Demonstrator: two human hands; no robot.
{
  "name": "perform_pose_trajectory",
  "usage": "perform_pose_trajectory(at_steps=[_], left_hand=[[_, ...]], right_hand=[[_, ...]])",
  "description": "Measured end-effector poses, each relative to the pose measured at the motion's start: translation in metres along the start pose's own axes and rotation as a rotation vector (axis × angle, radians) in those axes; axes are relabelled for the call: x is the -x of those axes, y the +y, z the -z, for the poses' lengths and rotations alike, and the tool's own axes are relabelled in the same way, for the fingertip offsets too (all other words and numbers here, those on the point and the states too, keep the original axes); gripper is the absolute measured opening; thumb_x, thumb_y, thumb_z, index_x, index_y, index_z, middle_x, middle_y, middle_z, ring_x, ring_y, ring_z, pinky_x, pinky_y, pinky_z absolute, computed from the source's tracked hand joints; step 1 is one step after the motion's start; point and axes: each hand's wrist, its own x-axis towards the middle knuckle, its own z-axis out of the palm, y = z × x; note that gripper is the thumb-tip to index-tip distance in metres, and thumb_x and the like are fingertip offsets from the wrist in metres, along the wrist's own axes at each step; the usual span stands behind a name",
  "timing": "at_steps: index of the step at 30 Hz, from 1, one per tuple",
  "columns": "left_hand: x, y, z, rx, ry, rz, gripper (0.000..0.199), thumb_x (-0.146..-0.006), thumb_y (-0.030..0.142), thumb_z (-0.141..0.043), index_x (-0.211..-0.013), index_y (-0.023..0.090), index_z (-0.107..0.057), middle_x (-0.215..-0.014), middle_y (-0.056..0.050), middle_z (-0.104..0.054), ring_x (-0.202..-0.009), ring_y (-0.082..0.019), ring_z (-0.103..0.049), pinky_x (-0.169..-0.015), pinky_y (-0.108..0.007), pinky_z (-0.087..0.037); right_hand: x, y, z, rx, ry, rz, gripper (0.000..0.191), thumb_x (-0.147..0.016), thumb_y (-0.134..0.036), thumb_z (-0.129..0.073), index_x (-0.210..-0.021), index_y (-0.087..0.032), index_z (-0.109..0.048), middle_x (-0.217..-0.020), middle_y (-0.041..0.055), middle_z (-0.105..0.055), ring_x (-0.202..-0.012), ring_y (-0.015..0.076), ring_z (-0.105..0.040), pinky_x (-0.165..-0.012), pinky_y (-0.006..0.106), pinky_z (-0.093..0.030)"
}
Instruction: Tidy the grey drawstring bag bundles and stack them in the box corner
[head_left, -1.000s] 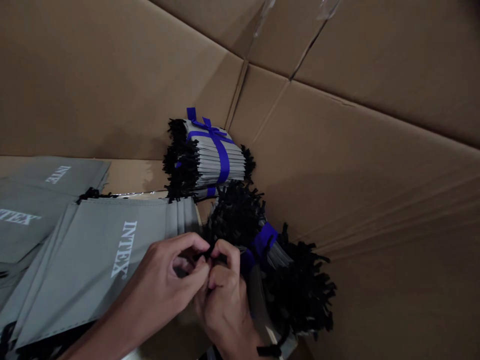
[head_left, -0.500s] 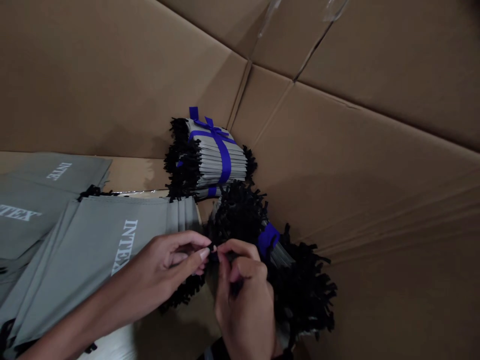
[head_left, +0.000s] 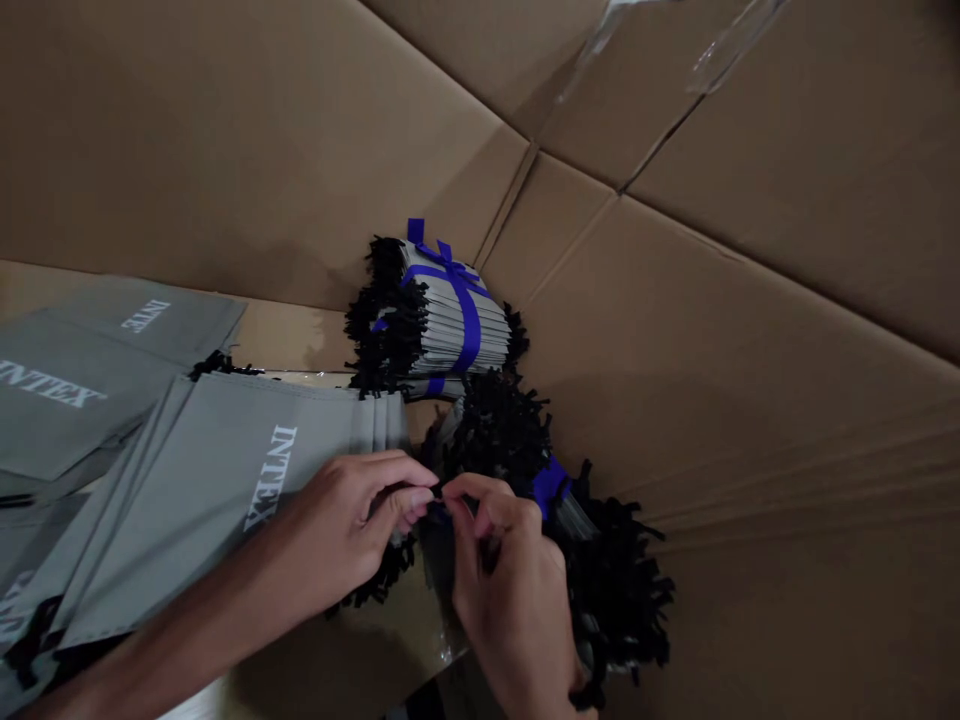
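Both our left hand (head_left: pixel 356 520) and right hand (head_left: pixel 517 575) pinch black cord (head_left: pixel 439 492) narrowly, probably for control; ribbon (head_left: pixel 470 335) binds bags (head_left: pixel 442 328) at twelve o'clock.

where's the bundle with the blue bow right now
In the head view, the bow-tied bundle sits beyond both hands, against the cardboard corner.

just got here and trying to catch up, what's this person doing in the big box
The left hand and right hand meet fingertip to fingertip, apparently pinching something small and dark. Beside them lie grey INTEX pieces in a fanned stack. Behind, near the cardboard corner, sits a bundle tied with blue ribbon; black-fringed bundles lie to the right.
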Motion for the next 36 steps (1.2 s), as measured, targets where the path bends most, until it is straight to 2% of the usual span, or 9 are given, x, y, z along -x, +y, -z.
perform_pose_trajectory(at_steps=[3, 10, 15, 18, 22, 25, 31, 36], left_hand=[[0.001, 0.001, 0.000, -0.026, 0.017, -0.054, 0.029, -0.101, 0.023, -0.055, -0.095, 0.022, -0.083, -0.083, 0.001, -0.081, -0.071, -0.014, -0.075, -0.068, -0.022, -0.055], [0.004, -0.002, -0.005, 0.002, 0.026, -0.063, 0.030, -0.100, 0.017, -0.052, -0.096, 0.023, -0.081, -0.086, 0.001, -0.081, -0.075, -0.014, -0.076, -0.070, -0.021, -0.056], [0.004, -0.002, -0.005, -0.018, 0.032, -0.071, 0.028, -0.098, 0.017, -0.053, -0.091, 0.022, -0.079, -0.078, 0.002, -0.078, -0.069, -0.014, -0.071, -0.065, -0.023, -0.052], [0.004, -0.001, -0.004, -0.019, 0.024, -0.068, 0.027, -0.099, 0.020, -0.053, -0.088, 0.022, -0.078, -0.077, 0.001, -0.078, -0.068, -0.014, -0.070, -0.064, -0.024, -0.051], [0.006, 0.005, -0.004, -0.034, -0.005, -0.010, 0.026, -0.102, 0.027, -0.055, -0.099, 0.022, -0.080, -0.089, -0.001, -0.082, -0.071, -0.016, -0.071, -0.062, -0.025, -0.052], [0.006, 0.007, -0.007, 0.049, -0.013, 0.013, 0.023, -0.099, 0.028, -0.058, -0.102, 0.022, -0.080, -0.097, -0.002, -0.083, -0.079, -0.017, -0.077, -0.069, -0.024, -0.057], [0.003, 0.004, -0.013, 0.181, -0.010, 0.128, 0.020, -0.091, 0.027, -0.062, -0.096, 0.020, -0.080, -0.087, 0.000, -0.081, -0.075, -0.018, -0.075, -0.065, -0.025, -0.056], [0.000, 0.007, -0.008, 0.369, -0.107, 0.258, 0.019, -0.082, 0.028, -0.064, -0.090, 0.019, -0.080, -0.076, 0.000, -0.077, -0.069, -0.017, -0.071, -0.064, -0.025, -0.055]], right_hand=[[0.000, -0.001, 0.001, 0.026, 0.026, 0.023, 0.015, -0.106, -0.014, -0.051, -0.104, -0.028, -0.048, -0.099, -0.0024, -0.081, -0.063, 0.0125, -0.072, -0.058, 0.023, -0.049], [0.002, -0.002, -0.001, 0.047, 0.033, -0.004, 0.016, -0.104, -0.014, -0.053, -0.110, -0.029, -0.052, -0.096, -0.0052, -0.081, -0.062, 0.0129, -0.074, -0.057, 0.023, -0.049], [0.002, -0.005, -0.005, 0.125, -0.013, 0.015, 0.018, -0.105, -0.011, -0.044, -0.100, -0.028, -0.050, -0.114, 0.0014, -0.081, -0.067, 0.0142, -0.075, -0.058, 0.026, -0.046], [0.001, -0.008, -0.007, 0.179, -0.055, 0.019, 0.022, -0.107, -0.012, -0.038, -0.096, -0.027, -0.049, -0.112, 0.0033, -0.079, -0.062, 0.0147, -0.071, -0.055, 0.029, -0.041], [0.002, -0.007, -0.010, 0.244, -0.065, 0.018, 0.022, -0.109, -0.016, -0.038, -0.092, -0.027, -0.048, -0.112, 0.0027, -0.076, -0.054, 0.0142, -0.065, -0.050, 0.032, -0.033], [0.005, -0.005, -0.010, 0.260, -0.102, 0.029, 0.025, -0.112, -0.019, -0.038, -0.091, -0.028, -0.049, -0.116, 0.0022, -0.075, -0.054, 0.0137, -0.065, -0.050, 0.033, -0.034], [0.010, -0.001, -0.009, 0.282, -0.137, 0.109, 0.025, -0.105, -0.013, -0.038, -0.092, -0.027, -0.053, -0.122, 0.0039, -0.073, -0.054, 0.0140, -0.066, -0.049, 0.032, -0.036], [0.015, 0.002, -0.010, 0.289, -0.166, 0.122, 0.026, -0.100, -0.009, -0.040, -0.090, -0.026, -0.056, -0.125, 0.0047, -0.072, -0.056, 0.0126, -0.068, -0.048, 0.030, -0.037]])
